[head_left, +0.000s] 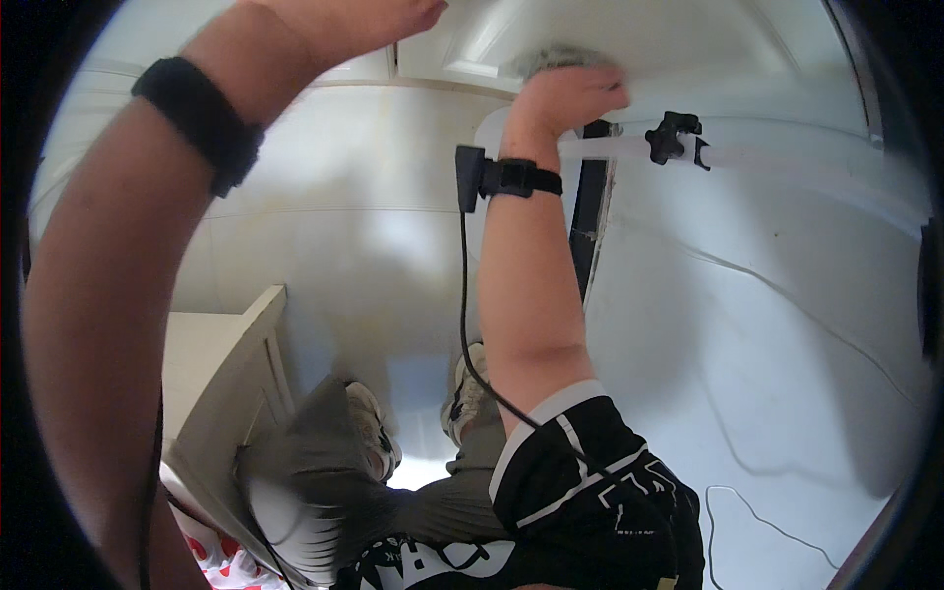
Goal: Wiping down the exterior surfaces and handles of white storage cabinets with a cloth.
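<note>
At the top edge, my right hand [573, 95] is closed, fingers curled, and pressed near a white panel [688, 59] that looks like a cabinet door. A grey, crumpled, rag-like thing [568, 59] shows just beyond its knuckles, blurred; its exact kind is unclear. My left hand [359, 18] is raised at the upper left, in front of the white panelling. Most of its fingers are cut off by the picture's upper edge, so what it touches is hidden. Black straps circle both wrists, and a small black box with a cable sits at the right one.
A cream wooden chair [221, 393] stands at my left, with red-and-white fabric [226, 565] near it. My shoes [467, 393] are on pale floor tiles. Right of my forearm are a black star-shaped knob [674, 138], a white surface [787, 324] and a thin white cord [777, 285].
</note>
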`<state>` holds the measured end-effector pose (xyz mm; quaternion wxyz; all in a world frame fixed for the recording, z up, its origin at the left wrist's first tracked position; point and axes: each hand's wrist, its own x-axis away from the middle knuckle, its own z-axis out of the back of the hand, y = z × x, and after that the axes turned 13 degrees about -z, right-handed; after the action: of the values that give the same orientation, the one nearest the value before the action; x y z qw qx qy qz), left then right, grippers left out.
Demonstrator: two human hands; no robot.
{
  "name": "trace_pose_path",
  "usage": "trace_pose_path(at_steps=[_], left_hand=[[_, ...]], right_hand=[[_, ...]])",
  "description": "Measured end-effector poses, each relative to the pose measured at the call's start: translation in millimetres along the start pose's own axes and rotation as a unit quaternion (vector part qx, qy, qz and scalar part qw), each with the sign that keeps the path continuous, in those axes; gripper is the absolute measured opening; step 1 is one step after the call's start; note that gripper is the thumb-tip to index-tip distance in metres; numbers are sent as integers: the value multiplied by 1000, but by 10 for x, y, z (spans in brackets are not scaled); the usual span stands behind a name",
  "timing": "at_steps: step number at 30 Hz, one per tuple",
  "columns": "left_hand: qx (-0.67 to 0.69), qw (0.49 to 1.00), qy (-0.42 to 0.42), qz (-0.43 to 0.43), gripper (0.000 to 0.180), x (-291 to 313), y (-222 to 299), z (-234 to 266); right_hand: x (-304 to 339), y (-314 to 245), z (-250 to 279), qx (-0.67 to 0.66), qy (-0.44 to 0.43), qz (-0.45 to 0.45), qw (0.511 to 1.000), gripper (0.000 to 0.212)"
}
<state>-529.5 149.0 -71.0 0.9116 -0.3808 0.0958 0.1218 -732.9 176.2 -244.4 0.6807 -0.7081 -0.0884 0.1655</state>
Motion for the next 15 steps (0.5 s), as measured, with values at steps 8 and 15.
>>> trace_pose_path(at_steps=[8, 15], left_hand=[[-66, 996, 63, 11, 84, -162, -13, -113], [9, 999, -20, -30, 64, -29, -109, 69]], right_hand=[[-816, 297, -41, -91, -171, 14, 981, 39], [-183, -116, 119, 10, -95, -174, 980, 43]])
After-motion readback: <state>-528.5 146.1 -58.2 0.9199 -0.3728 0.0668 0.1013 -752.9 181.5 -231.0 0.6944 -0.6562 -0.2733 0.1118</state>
